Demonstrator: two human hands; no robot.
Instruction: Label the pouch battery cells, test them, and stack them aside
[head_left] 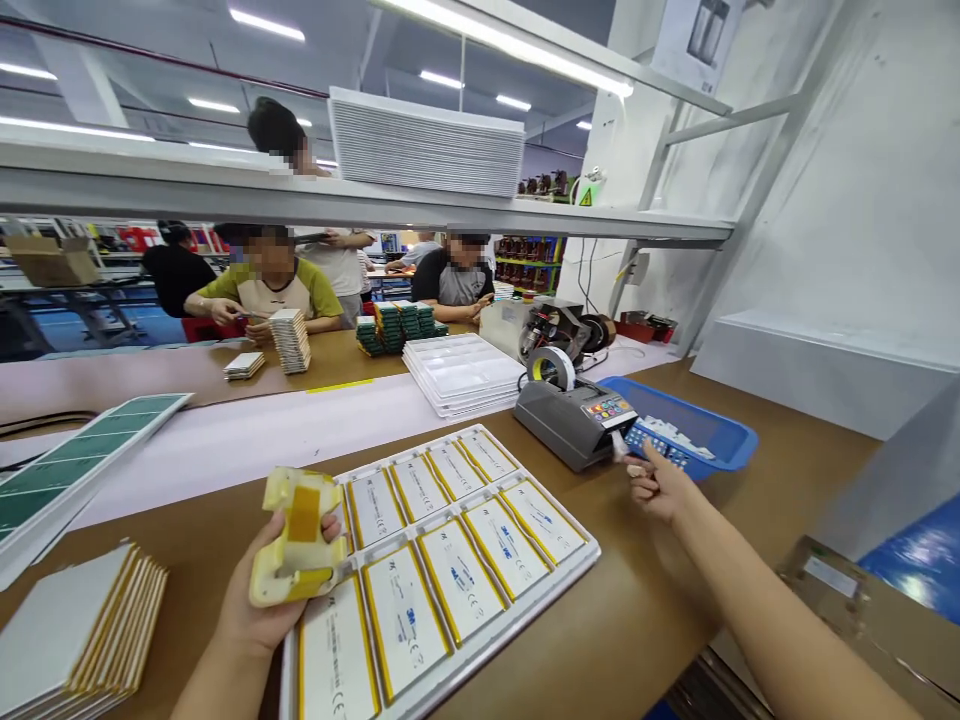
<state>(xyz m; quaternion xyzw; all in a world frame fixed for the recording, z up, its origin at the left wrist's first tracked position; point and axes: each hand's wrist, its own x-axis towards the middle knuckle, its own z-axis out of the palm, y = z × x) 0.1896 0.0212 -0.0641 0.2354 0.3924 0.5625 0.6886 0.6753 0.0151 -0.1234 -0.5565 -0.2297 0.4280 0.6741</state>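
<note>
Left hand grips a yellow block. Just left of the right hand, the nearer, lies the tape machine; whether those fingers pinch anything, I cannot tell.

We noted CE marks on the flat packs; blue 3M print on several in the nearer row. Yellow warning triangle above the shelf's right end. Tape dispenser's panel lettering: we couldn't read it.
</note>
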